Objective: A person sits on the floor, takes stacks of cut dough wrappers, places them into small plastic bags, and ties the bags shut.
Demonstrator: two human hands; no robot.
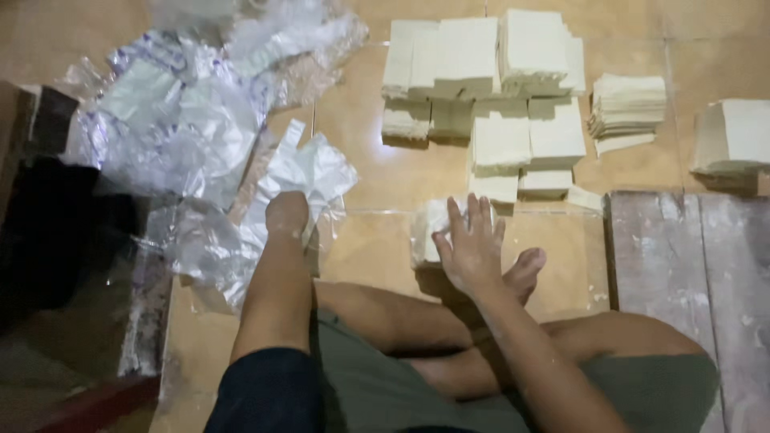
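I sit cross-legged on a tiled floor. My left hand [287,213] is closed around a crumpled clear plastic bag [309,170] taken from a heap of plastic bags. My right hand [472,244] lies flat, fingers spread, on a small stack of cream paper packets [427,232] wrapped in plastic, just in front of my foot [525,271]. Beyond it stand several stacks of the same cream packets [489,88].
The heap of clear and silvery plastic bags [172,120] covers the floor at the left. More packet stacks sit at the right [630,108] and far right [734,136]. A worn wooden board [690,273] lies at the right. A dark box [40,232] stands at the left edge.
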